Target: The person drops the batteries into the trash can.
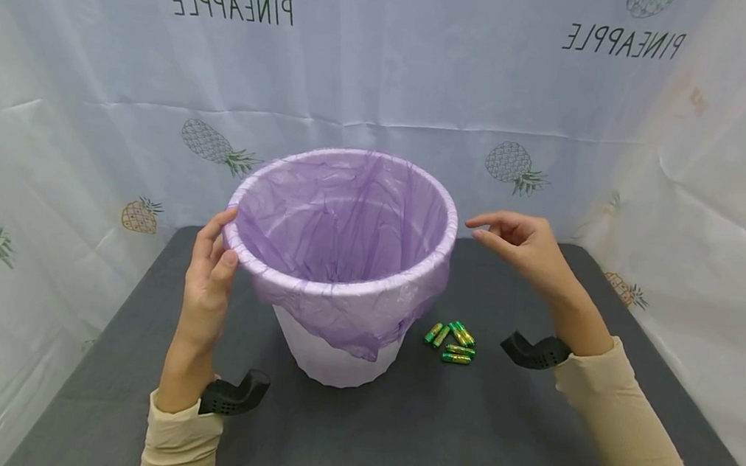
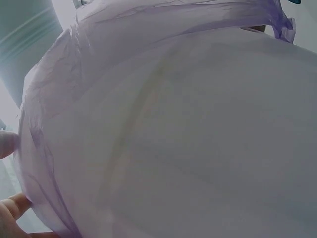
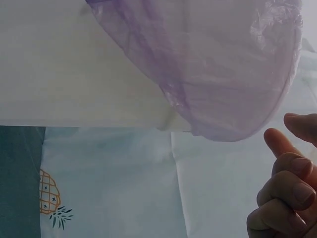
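Observation:
A white bin (image 1: 335, 359) stands on the dark table, lined with a purple bin bag (image 1: 346, 238) whose edge is folded down over the rim. At the bin's left side, my left hand (image 1: 204, 292) touches the rim, thumb and fingers spread against the bag from outside; the left wrist view shows the fingertips (image 2: 17, 206) on the bag (image 2: 54, 99). Just right of the rim hovers my right hand (image 1: 525, 250), thumb and index finger stretched out with a gap between them, other fingers loosely curled, holding nothing. Several green-and-gold batteries (image 1: 460, 333) lie right of the bin.
The dark table (image 1: 354, 446) runs back to a white curtain (image 1: 386, 79) printed with pineapples, and more curtain hangs at both sides. Black wrist-worn devices (image 1: 235, 393) sit on both forearms.

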The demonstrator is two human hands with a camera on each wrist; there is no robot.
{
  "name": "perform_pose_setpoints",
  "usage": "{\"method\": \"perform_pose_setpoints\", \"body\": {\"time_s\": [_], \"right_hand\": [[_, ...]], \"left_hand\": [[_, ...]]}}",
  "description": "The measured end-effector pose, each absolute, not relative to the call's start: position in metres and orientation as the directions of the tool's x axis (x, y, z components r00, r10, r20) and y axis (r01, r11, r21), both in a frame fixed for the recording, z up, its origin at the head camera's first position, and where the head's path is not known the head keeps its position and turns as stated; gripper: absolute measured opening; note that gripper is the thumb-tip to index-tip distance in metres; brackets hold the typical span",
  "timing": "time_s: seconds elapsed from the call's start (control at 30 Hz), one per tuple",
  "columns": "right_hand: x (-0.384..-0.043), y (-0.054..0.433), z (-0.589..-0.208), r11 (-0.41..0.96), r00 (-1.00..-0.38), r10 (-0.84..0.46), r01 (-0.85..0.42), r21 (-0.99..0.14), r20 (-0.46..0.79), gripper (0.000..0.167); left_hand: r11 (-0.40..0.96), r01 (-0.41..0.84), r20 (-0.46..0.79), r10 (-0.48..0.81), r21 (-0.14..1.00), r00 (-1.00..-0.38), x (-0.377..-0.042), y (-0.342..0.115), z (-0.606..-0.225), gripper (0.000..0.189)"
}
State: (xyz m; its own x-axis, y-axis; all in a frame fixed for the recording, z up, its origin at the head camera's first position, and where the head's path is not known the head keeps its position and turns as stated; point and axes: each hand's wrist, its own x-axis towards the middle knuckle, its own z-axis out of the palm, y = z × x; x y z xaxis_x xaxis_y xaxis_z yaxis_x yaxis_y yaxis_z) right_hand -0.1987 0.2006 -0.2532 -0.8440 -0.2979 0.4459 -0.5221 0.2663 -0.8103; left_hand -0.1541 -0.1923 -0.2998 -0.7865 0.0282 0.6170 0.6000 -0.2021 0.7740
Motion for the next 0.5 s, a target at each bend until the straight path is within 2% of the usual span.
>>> {"method": "perform_pose_setpoints", "body": {"time_s": [0.2,0.5], "right_hand": [[-0.199,0.208,-0.265,0.296,-0.868,-0.286,-0.482,-0.825,0.405,0.027],[-0.203,0.219,-0.285,0.289,-0.87,-0.317,-0.468,-0.835,0.378,0.03]], "left_hand": [[-0.214,0.604,0.623,0.032,0.768,-0.781,-0.154,-0.192,-0.301,0.045],[-0.228,0.612,0.635,0.038,0.757,-0.771,-0.154,-0.192,-0.3,0.046]]}}
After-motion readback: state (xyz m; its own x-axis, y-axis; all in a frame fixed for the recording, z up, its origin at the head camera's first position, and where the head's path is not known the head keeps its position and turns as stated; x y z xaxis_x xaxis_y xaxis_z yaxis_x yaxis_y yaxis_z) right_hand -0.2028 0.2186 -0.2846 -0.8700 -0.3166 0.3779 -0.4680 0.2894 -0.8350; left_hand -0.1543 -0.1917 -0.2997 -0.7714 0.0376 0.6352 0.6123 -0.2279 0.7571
